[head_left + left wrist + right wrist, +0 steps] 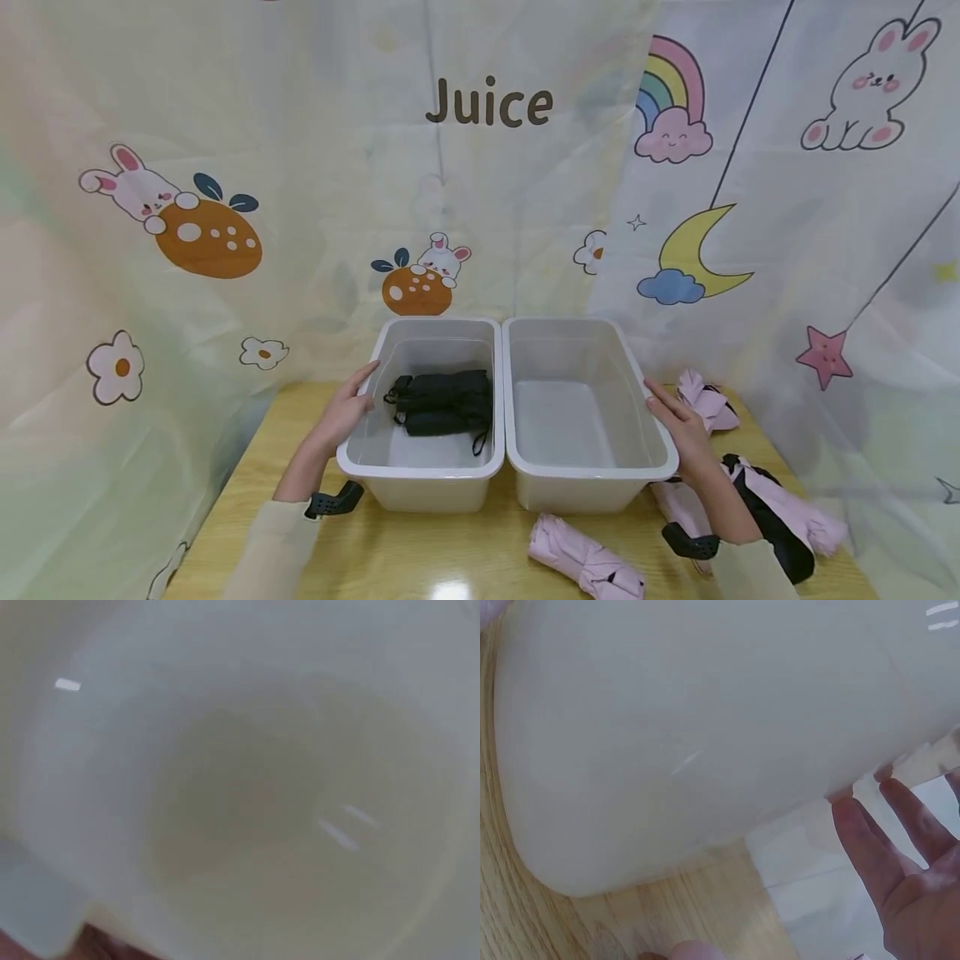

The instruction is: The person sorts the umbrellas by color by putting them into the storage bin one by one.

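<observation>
Two white plastic bins stand side by side on the wooden table. The left bin holds a folded black umbrella; the right bin has nothing in it. My left hand lies flat against the left bin's outer left rim. My right hand presses with straight fingers on the right bin's outer right wall. The left wrist view shows only blurred white plastic.
Folded pink umbrellas lie on the table: one at the front, one by the back right corner, more with black lining under my right forearm. A printed curtain hangs close behind the bins.
</observation>
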{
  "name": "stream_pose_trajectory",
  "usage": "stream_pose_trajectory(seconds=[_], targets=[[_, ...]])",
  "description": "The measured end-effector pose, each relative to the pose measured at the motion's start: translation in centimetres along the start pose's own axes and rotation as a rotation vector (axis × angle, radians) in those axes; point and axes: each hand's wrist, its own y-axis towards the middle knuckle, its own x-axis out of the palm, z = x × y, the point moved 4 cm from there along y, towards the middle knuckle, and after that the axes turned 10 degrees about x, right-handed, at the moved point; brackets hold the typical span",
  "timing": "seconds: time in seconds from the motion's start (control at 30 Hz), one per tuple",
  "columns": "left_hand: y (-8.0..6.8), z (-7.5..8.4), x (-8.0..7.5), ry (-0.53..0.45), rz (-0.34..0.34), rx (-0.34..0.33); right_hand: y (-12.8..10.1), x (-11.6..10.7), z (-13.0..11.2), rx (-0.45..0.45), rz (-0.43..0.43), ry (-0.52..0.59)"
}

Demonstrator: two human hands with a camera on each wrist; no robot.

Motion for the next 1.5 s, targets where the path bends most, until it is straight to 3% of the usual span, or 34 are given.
stream_pose_trajectory(seconds=[0.17,0.47,0.7,0.9,1.07,1.17,1.3,1.5], targets=[[-0.3,-0.1,0.5,0.015,-0.004,-0.001,-0.5,-0.3,-0.1,0.005,-0.001,0.007],[-0.7,-1.0,0.1,-0.160,0.002,0.000,-0.3,-0.7,-0.6,-0.029,0.018,-0.055],[-1.1,-1.8,0.5,-0.225,-0.091,0.007,-2.2,-2.6,-2.1,-0.165,0.125,-0.465],[-1.3,-0.6,-0.4,-0.222,-0.041,0.023,-3.9,-3.8,-5.0,-0.248,0.228,-0.726],[-1.0,-1.4,-0.2,-0.193,-0.029,0.037,-6.4,-4.2,-4.2,-0.311,0.248,-0.926],[-1.1,-1.6,-0.4,-0.185,-0.031,0.029,-7.2,-3.7,-2.6,-0.273,0.174,-1.007],[-1.2,-1.6,-0.6,-0.188,-0.020,0.043,-7.7,-2.7,-0.3,-0.156,0.056,-1.051],[-1.0,-1.5,-0.3,-0.201,-0.029,0.050,-7.6,-2.4,2.6,-0.010,0.007,-1.182]])
